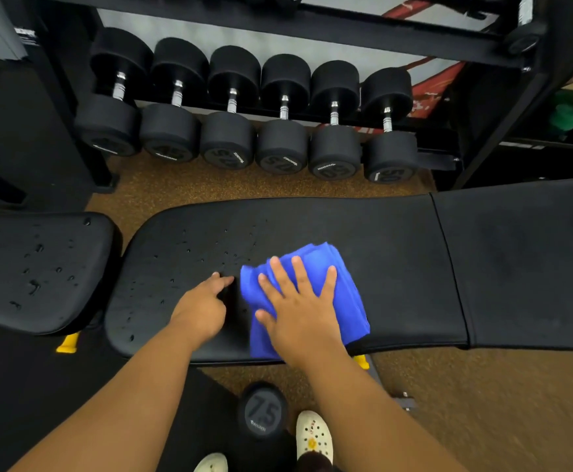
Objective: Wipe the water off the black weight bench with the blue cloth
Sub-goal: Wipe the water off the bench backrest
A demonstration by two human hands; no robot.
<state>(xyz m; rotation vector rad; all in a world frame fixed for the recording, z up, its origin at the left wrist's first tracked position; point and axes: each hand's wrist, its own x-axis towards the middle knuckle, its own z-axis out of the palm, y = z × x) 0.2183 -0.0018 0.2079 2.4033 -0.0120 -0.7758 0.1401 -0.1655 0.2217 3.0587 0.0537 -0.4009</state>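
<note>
The black weight bench [397, 260] runs across the middle of the view, with a separate seat pad [36, 270] at the left. Water drops [206, 253] dot the left part of the long pad and the seat pad. A folded blue cloth [343, 294] lies on the long pad near its front edge. My right hand [302, 308] presses flat on the cloth, fingers spread. My left hand [203, 304] rests on the bare pad just left of the cloth, fingers loosely curled, fingertips touching the surface and holding nothing.
A rack of several black dumbbells [244, 110] stands right behind the bench. A single 7.5 dumbbell [262, 412] lies on the floor by my white shoes [314, 434]. Yellow bench levers [67, 344] show under the pads. Brown rubber flooring [482, 403] lies on the right.
</note>
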